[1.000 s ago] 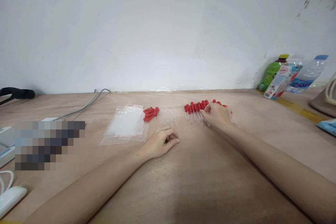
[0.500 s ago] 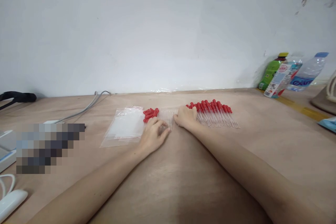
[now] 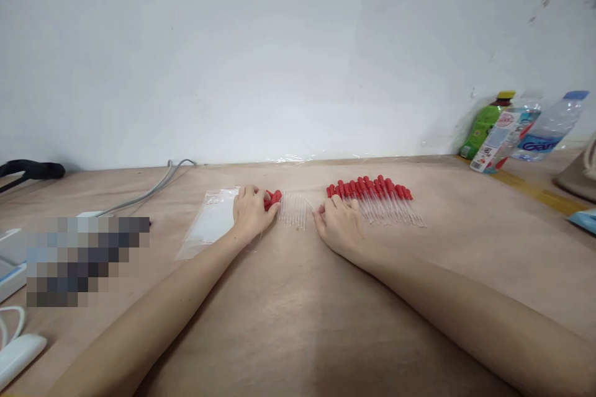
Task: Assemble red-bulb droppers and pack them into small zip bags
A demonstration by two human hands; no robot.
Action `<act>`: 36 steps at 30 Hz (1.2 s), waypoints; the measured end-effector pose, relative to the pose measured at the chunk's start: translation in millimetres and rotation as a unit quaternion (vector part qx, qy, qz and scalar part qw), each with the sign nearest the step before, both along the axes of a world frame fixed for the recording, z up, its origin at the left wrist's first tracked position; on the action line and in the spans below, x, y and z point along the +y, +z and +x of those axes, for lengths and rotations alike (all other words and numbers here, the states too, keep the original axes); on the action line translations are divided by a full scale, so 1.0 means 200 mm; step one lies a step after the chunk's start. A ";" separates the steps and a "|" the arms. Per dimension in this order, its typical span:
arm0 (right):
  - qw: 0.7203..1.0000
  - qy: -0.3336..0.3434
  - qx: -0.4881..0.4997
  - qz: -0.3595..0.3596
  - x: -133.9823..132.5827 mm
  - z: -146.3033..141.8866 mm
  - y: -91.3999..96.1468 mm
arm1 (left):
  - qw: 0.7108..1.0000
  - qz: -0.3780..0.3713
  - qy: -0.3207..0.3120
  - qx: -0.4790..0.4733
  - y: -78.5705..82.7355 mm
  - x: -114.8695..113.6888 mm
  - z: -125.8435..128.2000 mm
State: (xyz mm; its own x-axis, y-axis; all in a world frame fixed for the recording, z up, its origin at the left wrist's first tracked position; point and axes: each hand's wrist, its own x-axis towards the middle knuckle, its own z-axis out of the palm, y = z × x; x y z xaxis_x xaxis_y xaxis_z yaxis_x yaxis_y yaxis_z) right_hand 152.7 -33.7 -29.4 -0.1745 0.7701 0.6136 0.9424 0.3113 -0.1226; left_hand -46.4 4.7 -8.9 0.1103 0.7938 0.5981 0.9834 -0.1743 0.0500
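Observation:
My left hand (image 3: 252, 214) rests at a small pile of red rubber bulbs (image 3: 273, 198). Its thumb and fingers are apart around the bulbs, and the fingertips are partly hidden. Beside it several thin clear dropper tubes (image 3: 292, 211) lie in a row without bulbs. My right hand (image 3: 342, 223) is closed, pinching a thin clear dropper tube (image 3: 307, 202) that points up and left. Right of that hand lies a row of droppers with red bulbs (image 3: 377, 195), bulbs toward the wall. Under my left hand are clear plastic bags (image 3: 212, 223) with white inside.
Leaning at the back right are a green bottle (image 3: 482, 127), a labelled bottle (image 3: 496, 142) and a clear water bottle (image 3: 549, 130). Yellow tape (image 3: 535, 189) crosses the table there. Grey cables (image 3: 144, 195) and a white device (image 3: 21, 360) lie at left.
My left hand has moved left and away from me, from the bare tubes onto the red bulbs. My right hand has turned and shifted slightly right, with a tube now visible at its fingertips.

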 end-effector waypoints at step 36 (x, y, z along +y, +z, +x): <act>0.966 0.247 0.069 -0.013 -0.12 0.29 -0.06 | 0.948 -0.120 -0.261 -0.134 -0.07 -0.29 0.19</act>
